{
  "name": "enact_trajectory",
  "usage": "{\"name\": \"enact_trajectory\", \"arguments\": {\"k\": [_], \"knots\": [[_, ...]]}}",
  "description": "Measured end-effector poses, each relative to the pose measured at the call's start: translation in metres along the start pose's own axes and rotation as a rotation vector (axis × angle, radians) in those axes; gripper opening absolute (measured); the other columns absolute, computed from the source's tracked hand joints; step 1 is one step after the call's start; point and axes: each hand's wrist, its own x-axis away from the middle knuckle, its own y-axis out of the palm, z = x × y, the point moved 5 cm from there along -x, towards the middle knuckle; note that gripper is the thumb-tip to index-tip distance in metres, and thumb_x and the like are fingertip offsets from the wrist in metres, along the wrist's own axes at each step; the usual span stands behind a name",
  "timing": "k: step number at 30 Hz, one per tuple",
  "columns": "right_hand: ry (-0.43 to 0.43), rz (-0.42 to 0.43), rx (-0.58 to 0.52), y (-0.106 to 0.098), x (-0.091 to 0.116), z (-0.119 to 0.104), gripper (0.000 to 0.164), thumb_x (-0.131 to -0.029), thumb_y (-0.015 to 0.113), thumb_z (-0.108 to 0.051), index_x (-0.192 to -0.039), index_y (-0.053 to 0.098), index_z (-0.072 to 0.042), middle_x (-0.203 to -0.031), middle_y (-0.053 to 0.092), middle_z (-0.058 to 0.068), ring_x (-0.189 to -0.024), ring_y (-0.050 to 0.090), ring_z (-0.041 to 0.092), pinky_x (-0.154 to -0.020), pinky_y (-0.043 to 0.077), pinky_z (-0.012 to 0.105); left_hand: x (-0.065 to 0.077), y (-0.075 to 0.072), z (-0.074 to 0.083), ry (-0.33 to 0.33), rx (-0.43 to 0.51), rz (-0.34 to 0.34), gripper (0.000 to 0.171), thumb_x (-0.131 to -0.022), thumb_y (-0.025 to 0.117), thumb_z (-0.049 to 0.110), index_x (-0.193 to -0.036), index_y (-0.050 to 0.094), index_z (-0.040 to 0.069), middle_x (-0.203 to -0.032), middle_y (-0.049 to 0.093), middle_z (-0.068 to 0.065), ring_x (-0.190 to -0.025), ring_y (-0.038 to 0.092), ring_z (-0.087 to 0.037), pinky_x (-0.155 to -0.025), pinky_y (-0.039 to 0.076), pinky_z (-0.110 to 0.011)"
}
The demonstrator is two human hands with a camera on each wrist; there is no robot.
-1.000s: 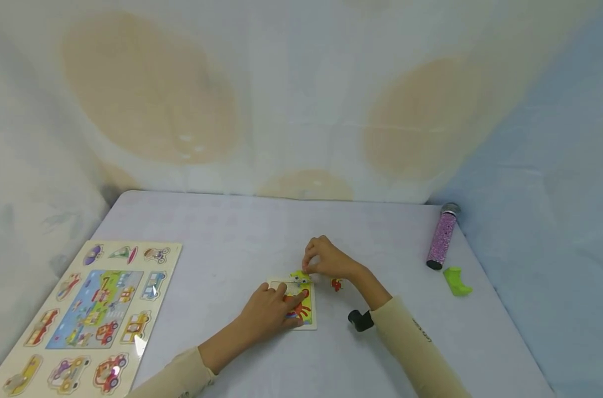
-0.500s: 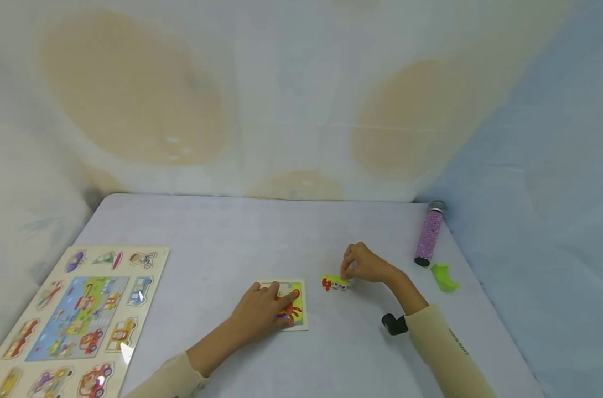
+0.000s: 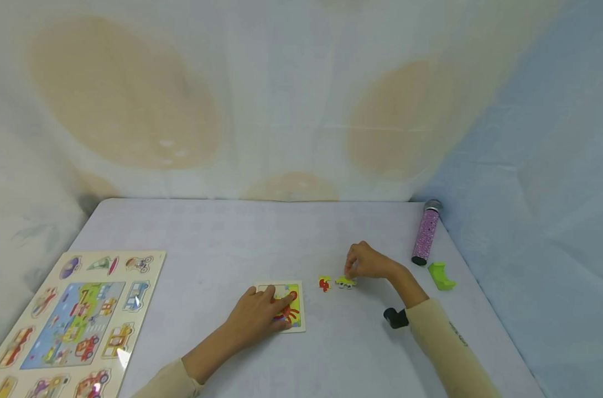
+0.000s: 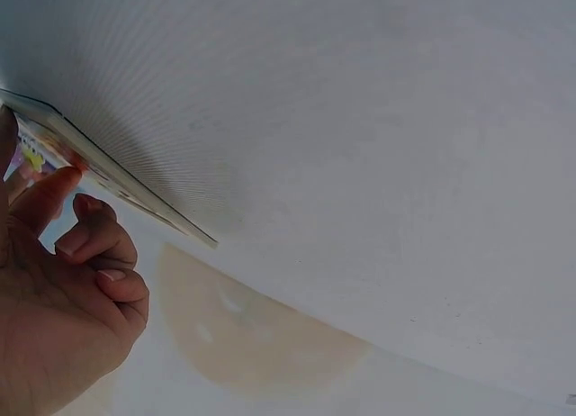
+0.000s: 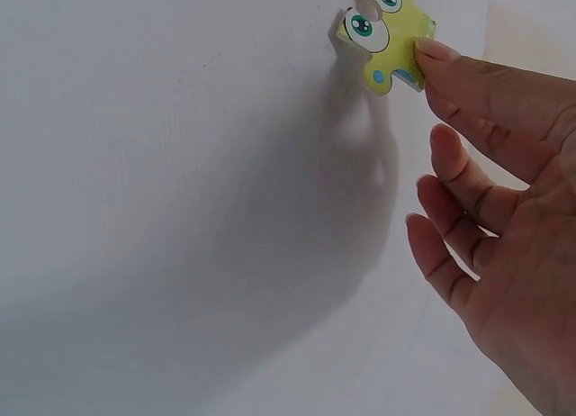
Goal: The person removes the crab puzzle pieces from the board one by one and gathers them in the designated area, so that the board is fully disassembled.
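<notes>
A small jigsaw puzzle [image 3: 295,307] in a pale frame lies mid-table, with part of its picture covered. My left hand [image 3: 255,316] rests on it, the index finger stretched across its face; in the left wrist view the other fingers bend loosely beside the board. Between thumb and index finger, my right hand [image 3: 368,261] pinches a yellow-green puzzle piece [image 5: 396,24] printed with two big eyes. This piece is low at the table surface, right of the board. A red and yellow puzzle piece [image 3: 324,283] lies between it and the board, close to the held piece.
A large wooden peg puzzle board [image 3: 149,262] with vehicle pictures fills the left side. A black bent object [image 3: 394,318] sits by the right forearm. Farther right are a green curved block [image 3: 440,276] and a glittery pink microphone [image 3: 425,235].
My right hand has carried the eyed piece from the top of the puzzle board rightward, past the red piece. The left hand keeps its place on the board; the head view has shifted slightly.
</notes>
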Motion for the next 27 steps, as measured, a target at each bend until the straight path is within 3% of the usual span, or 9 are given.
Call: {"name": "enact_trajectory", "arguments": {"k": [13, 18, 21, 24, 27], "knots": [[0.007, -0.056, -0.033, 0.007, -0.011, 0.007, 0.003, -0.078, 0.078, -0.001, -0.079, 0.075, -0.002, -0.091, 0.062, 0.004, -0.094, 0.047, 0.019, -0.089, 0.037, 0.040, 0.007, 0.002, -0.001, -0.019, 0.031, 0.008, 0.058, -0.087, 0.063, 0.061, -0.137, 0.060, 0.032, -0.090, 0.054, -0.003, -0.057, 0.036, -0.011, -0.071, 0.031, -0.029], [-0.016, 0.008, -0.006, 0.008, -0.009, 0.003, 0.004, -0.079, 0.078, -0.003, -0.081, 0.076, -0.006, -0.090, 0.065, 0.003, -0.093, 0.047, 0.020, -0.088, 0.036, 0.039, 0.009, -0.006, -0.003, -0.004, 0.004, -0.005, 0.057, -0.088, 0.064, 0.059, -0.138, 0.059, 0.033, -0.089, 0.054, -0.001, -0.058, 0.040, -0.012, -0.074, 0.036, -0.032], [-0.063, 0.086, 0.033, 0.009, -0.009, -0.004, 0.007, -0.080, 0.079, -0.007, -0.087, 0.077, -0.007, -0.093, 0.065, 0.005, -0.095, 0.045, 0.022, -0.086, 0.034, 0.038, 0.009, -0.009, -0.006, -0.006, 0.002, -0.023, 0.054, -0.089, 0.064, 0.058, -0.137, 0.060, 0.035, -0.084, 0.050, 0.002, -0.056, 0.038, -0.010, -0.071, 0.032, -0.029], [-0.135, 0.140, 0.046, 0.013, -0.010, -0.019, 0.013, -0.081, 0.080, -0.010, -0.093, 0.078, -0.007, -0.096, 0.063, 0.008, -0.096, 0.045, 0.023, -0.085, 0.035, 0.037, 0.009, -0.011, -0.007, -0.003, 0.028, -0.023, 0.049, -0.089, 0.064, 0.058, -0.133, 0.063, 0.037, -0.080, 0.047, 0.004, -0.058, 0.035, -0.009, -0.067, 0.027, -0.027], [-0.189, 0.137, 0.038, 0.022, -0.013, -0.038, 0.016, -0.081, 0.080, -0.013, -0.097, 0.079, -0.008, -0.096, 0.061, 0.009, -0.096, 0.043, 0.021, -0.083, 0.036, 0.036, 0.009, -0.008, -0.006, 0.010, 0.054, -0.022, 0.048, -0.088, 0.062, 0.061, -0.130, 0.065, 0.038, -0.082, 0.049, 0.005, -0.062, 0.037, -0.007, -0.068, 0.027, -0.027]]}}
